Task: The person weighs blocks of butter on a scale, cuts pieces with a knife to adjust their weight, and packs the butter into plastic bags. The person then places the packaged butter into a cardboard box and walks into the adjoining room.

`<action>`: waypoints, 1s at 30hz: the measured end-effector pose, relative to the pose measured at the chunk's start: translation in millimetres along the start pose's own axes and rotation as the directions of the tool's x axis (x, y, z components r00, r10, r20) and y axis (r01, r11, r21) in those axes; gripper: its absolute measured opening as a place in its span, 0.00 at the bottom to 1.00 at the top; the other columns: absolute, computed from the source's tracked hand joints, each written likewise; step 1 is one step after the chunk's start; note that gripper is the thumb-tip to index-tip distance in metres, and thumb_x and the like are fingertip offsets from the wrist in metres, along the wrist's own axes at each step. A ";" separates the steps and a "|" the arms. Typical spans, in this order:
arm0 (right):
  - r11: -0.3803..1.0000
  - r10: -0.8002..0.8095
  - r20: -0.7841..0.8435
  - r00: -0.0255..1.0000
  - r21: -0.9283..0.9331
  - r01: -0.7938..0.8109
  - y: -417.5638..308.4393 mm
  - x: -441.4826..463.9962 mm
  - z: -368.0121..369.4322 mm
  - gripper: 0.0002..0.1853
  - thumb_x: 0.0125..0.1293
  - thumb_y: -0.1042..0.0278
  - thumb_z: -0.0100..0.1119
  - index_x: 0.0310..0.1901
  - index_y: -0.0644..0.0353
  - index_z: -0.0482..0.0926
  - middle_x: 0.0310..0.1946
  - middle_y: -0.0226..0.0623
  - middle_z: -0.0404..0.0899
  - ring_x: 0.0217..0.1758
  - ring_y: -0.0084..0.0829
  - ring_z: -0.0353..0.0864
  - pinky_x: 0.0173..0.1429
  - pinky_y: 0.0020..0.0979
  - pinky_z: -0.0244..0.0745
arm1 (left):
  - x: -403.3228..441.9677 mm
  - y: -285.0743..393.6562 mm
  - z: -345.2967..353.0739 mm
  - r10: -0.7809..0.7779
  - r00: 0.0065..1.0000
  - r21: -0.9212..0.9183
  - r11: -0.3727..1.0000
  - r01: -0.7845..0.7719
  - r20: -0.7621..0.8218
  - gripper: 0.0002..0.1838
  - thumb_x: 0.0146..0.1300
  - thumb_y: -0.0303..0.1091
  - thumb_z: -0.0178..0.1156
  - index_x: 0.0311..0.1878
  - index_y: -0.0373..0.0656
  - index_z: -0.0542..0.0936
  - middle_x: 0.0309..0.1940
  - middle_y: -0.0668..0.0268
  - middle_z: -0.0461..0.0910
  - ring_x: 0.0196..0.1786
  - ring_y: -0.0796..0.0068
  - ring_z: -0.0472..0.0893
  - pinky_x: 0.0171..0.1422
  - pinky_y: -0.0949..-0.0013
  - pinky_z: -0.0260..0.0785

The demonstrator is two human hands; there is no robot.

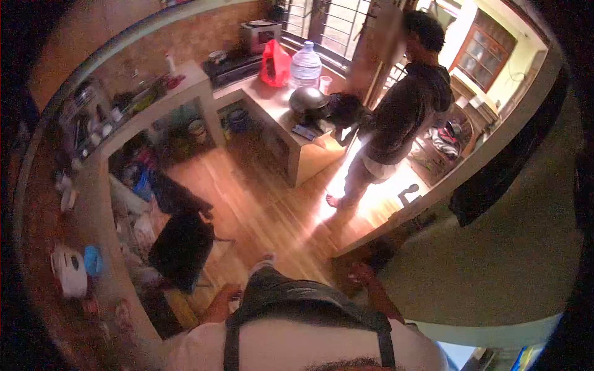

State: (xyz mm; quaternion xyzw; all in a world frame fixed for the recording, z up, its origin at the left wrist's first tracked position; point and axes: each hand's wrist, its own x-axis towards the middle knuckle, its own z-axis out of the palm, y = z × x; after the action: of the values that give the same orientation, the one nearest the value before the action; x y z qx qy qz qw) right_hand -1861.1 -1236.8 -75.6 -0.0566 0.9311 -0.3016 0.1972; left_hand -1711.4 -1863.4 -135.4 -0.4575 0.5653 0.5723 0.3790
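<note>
My left hand (227, 298) hangs low beside my body, over the wood floor (253, 213), with a small pale patch at its fingers that I cannot make out. On the other side, my right hand (360, 276) is held out near the foot of the olive-green wall (489, 266), its fingers dim and blurred. A dark chair (180, 250) is the nearest object to my left hand. Both hands are apart from the other person.
A person in dark clothes (405, 117) stands in the bright doorway. Beside them, a counter (272, 117) bears a red bag (275, 65), a large water bottle (305, 67) and a helmet (307, 100). Another counter (139, 120) with clutter runs along the left.
</note>
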 end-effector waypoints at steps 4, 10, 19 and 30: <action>0.988 0.091 0.154 0.984 -0.136 -0.070 20.6 -55.7 67.7 0.21 0.71 0.55 0.56 0.58 0.60 0.76 0.50 0.39 0.75 0.52 0.35 0.73 0.56 0.43 0.68 | 21.0 105.7 -1.4 0.476 0.865 0.471 0.733 -0.490 0.159 0.16 0.64 0.43 0.61 0.49 0.46 0.78 0.35 0.61 0.82 0.36 0.60 0.82 0.41 0.55 0.75; 0.962 0.266 0.191 0.945 -0.123 -0.246 -6.3 -104.8 91.4 0.20 0.70 0.55 0.56 0.55 0.62 0.78 0.42 0.37 0.77 0.43 0.32 0.74 0.48 0.41 0.70 | 10.6 331.7 0.5 0.704 0.672 0.497 0.508 -0.703 0.231 0.22 0.68 0.40 0.54 0.61 0.37 0.72 0.38 0.54 0.83 0.42 0.54 0.83 0.46 0.55 0.76; 0.974 0.220 -0.348 0.911 0.033 -0.223 -114.0 -15.7 40.9 0.19 0.69 0.55 0.57 0.49 0.64 0.80 0.29 0.35 0.80 0.30 0.29 0.77 0.35 0.39 0.74 | -182.2 477.0 67.0 0.970 -0.228 0.041 -0.232 -0.972 0.082 0.33 0.65 0.37 0.60 0.70 0.34 0.65 0.36 0.56 0.82 0.37 0.61 0.83 0.46 0.63 0.76; 0.764 0.019 -0.035 0.999 -0.645 -0.037 -83.4 -60.4 116.7 0.17 0.70 0.54 0.54 0.50 0.56 0.83 0.32 0.42 0.83 0.34 0.34 0.83 0.38 0.42 0.80 | -335.3 511.0 69.6 0.420 -0.849 -0.398 -0.754 -0.523 0.321 0.24 0.57 0.33 0.68 0.53 0.40 0.69 0.16 0.68 0.67 0.15 0.67 0.68 0.17 0.66 0.57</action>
State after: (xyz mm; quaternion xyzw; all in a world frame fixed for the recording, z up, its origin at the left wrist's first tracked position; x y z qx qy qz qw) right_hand -1760.0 -1353.9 -93.2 -0.1030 0.9812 0.0388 0.1582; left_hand -2105.3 -1803.8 333.3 0.5892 0.5378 0.5486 -0.2504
